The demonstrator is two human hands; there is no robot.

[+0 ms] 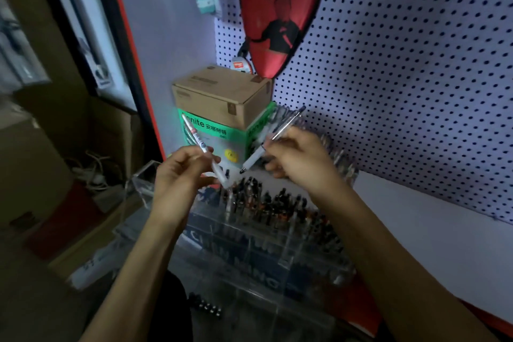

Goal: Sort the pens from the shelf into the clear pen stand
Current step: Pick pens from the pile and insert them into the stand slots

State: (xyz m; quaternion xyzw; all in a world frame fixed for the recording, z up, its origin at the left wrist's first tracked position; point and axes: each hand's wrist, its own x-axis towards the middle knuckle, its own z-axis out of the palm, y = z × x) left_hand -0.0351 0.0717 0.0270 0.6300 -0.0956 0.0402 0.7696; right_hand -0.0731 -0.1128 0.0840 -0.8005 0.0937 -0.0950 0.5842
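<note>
Head view: your left hand [180,175] pinched a white-barrelled pen [204,148], your right hand [299,162] gripped a clear pen [273,138], both above the clear acrylic pen stand [277,247], green box [222,136] at twelve o'clock.

Green box [222,141] at the shelf's back left corner, under the cardboard box: front reads "...nite" in white, first letters hidden by a pen, Chinese characters beside it. Clear pen stand [249,264] front shows blurred white capitals, roughly "CHEN...ANG". Red racket cover [280,8] on the pegboard carries gold Chinese characters, too blurred to read.
</note>
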